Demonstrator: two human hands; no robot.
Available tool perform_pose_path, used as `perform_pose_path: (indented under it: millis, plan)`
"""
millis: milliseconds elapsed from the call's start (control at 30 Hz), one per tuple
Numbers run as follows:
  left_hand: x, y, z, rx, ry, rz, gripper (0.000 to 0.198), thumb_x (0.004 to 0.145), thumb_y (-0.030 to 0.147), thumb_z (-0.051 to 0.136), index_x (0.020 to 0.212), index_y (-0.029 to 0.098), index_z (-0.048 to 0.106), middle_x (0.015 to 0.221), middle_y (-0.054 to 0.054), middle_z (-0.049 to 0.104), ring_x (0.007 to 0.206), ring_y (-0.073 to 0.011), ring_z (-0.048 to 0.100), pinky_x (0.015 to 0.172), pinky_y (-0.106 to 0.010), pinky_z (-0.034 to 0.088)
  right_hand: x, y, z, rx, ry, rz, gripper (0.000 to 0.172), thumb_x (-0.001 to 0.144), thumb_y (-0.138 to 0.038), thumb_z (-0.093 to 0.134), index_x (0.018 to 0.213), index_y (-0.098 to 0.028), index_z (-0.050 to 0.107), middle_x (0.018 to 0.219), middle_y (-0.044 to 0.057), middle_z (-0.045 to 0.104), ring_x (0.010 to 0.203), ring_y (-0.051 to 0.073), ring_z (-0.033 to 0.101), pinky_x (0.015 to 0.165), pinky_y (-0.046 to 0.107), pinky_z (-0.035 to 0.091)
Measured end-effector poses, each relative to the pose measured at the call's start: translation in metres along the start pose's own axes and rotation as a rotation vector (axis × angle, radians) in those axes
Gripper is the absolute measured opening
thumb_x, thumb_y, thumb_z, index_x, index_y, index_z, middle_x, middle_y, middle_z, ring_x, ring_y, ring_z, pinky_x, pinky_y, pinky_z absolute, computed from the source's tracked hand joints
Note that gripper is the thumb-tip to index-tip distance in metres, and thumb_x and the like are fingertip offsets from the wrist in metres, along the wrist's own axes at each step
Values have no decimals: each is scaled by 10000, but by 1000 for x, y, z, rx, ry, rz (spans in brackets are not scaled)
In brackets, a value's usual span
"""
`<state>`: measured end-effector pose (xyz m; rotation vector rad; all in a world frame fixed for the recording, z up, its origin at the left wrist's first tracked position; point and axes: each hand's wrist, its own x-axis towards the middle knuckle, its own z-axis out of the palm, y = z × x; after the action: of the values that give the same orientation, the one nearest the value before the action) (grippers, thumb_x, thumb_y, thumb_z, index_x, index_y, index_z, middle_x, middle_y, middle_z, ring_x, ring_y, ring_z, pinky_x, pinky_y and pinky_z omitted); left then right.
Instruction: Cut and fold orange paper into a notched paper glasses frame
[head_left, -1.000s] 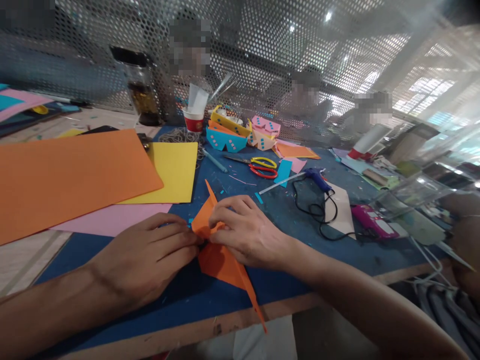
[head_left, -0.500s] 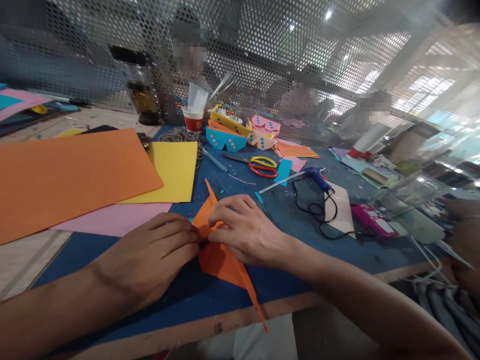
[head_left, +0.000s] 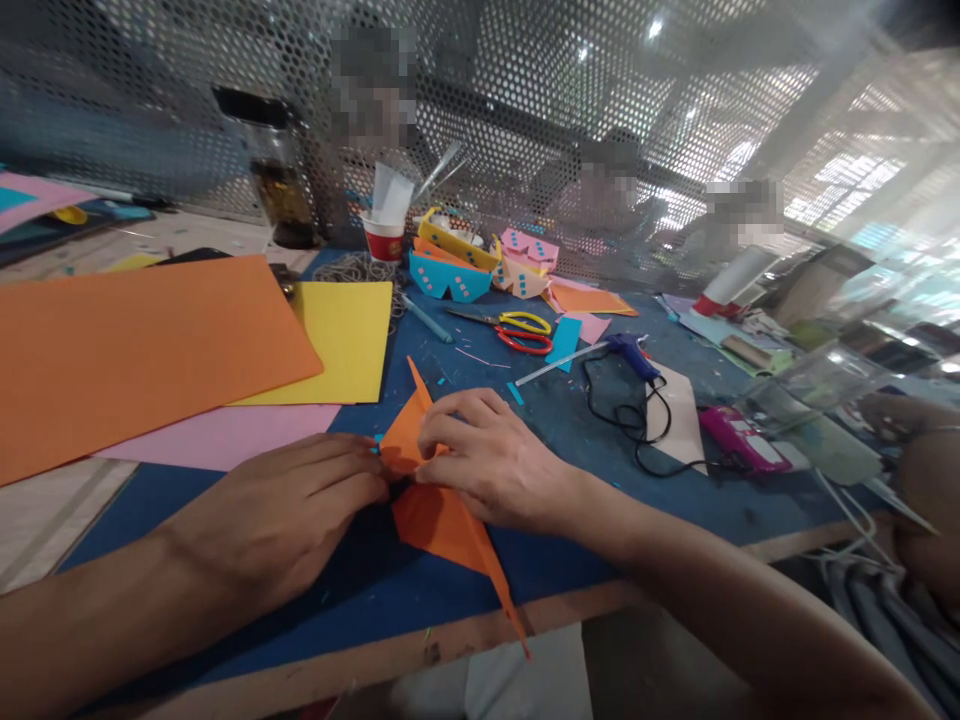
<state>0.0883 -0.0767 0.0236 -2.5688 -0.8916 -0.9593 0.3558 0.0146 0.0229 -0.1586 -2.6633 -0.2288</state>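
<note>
Head view: right hand (head_left: 491, 455) grip narrow, holding the orange piece (head_left: 439, 525) around mid-length. Left hand (head_left: 281, 505) fingertips meet its left side; can't tell if they pinch. Piece sits right under the right hand, the nearer one; long axis runs from far tip back past the desk's (head_left: 570, 560) near edge. Scissors (head_left: 496, 322) lie beyond.

We count two bare hands, one left hand (head_left: 281, 505) and one right hand (head_left: 499, 460), and one folded orange piece (head_left: 442, 525). Beyond them we tally one pair of scissors (head_left: 525, 342), one pen (head_left: 427, 318), one glue gun (head_left: 636, 357), one bottle (head_left: 281, 195), one red-and-white cup (head_left: 385, 244), and at least five paper eye masks (head_left: 448, 285).
</note>
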Motion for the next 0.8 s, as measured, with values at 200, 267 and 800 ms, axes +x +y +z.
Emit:
perform_pose_path:
  millis: [200,267,800]
  plan:
    - [-6,0,1,16,5,-8,512,1027,-60,387,1054,248,796,960,18,895,927,-154,800,1143,-218,611,-1,0,1,21,-28,24,204,1139,-79,735,1153,-249,847,1266,56,801,1372,260,623,1101,433,481]
    - [-8,-1,2,13,-12,-26,517,1014,-54,388,1039,258,800,952,21,886,919,-162,797,1161,-240,622,-2,0,1,35,-33,28,218,1132,-67,735,1170,-249,849,1269,60,795,1370,263,621,1106,442,483]
    - [-30,-13,3,67,-133,51,458,969,4,551,1159,257,883,1169,-48,920,1198,-247,783,1243,-398,599,1,-2,-6,43,-33,11,237,1154,-50,666,1173,-214,836,1290,71,800,1373,262,622,1117,426,500]
